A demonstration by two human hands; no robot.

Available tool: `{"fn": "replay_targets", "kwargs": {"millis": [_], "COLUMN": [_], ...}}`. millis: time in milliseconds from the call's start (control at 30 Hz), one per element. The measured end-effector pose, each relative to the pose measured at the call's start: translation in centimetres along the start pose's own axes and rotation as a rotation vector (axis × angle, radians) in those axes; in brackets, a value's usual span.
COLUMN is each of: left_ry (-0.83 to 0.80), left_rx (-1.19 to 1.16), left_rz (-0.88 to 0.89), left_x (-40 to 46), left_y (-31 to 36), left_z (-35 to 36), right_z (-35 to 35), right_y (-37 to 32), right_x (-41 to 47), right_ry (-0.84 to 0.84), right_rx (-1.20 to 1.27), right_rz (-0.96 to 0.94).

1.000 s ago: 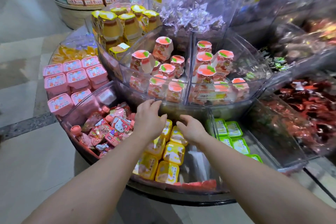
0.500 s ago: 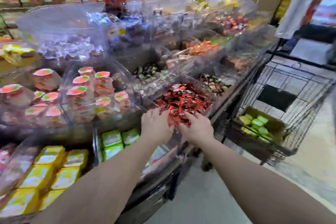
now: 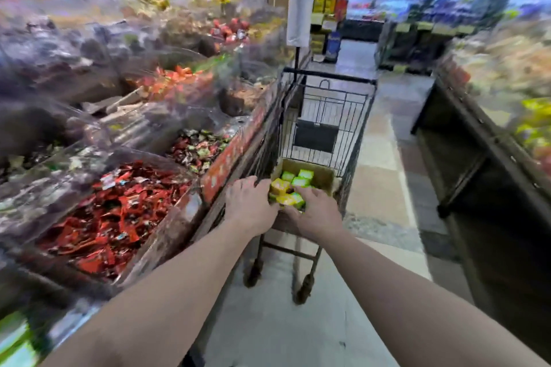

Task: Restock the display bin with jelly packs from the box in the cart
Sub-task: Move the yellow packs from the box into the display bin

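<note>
Both hands (image 3: pixel 286 205) spread, fingers at the jelly packs (image 3: pixel 290 186).

The near side of the brown cardboard box (image 3: pixel 320 177) is hidden behind both hands. Labels on the yellow and green jelly packs (image 3: pixel 293 185) inside it are blurred beyond reading.
</note>
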State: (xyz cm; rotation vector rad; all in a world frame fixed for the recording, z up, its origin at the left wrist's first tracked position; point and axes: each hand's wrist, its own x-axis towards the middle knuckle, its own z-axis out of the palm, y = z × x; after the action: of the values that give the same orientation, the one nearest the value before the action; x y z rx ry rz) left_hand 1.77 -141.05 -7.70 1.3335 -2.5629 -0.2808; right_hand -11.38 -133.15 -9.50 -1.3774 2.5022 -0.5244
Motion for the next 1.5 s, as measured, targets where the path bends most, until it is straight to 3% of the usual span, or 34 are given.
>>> {"fn": "replay_targets", "kwargs": {"millis": [367,700,1133,1333,1500], "left_ry": [-0.163,-0.363,-0.530,-0.587,-0.640], "left_rx": [-0.051,-0.133,-0.360,-0.382,-0.506], "left_rz": [0.008,-0.127,-0.644,-0.835,-0.869], "left_x": [21.3,32.5,37.2,37.2,37.4], "left_y": [-0.4,-3.4,-2.3,-3.2,-5.2], "left_z": [7.9,14.0,28.9,34.4,38.8], "right_z": [1.2,4.5,15.7,22.5,28.3], "right_y": [6.3,8.8,19.2,21.1,21.7], "right_x": [20.9,35.0,49.1,50.8,51.5], "right_ry": [-0.092,-0.274,-0.823,-0.980,-0.998], "right_rx": [0.013,0.026,0.002,0.084,0.086], "right_rz": [0.098,0.098,-0.012,0.073,0.146]}}
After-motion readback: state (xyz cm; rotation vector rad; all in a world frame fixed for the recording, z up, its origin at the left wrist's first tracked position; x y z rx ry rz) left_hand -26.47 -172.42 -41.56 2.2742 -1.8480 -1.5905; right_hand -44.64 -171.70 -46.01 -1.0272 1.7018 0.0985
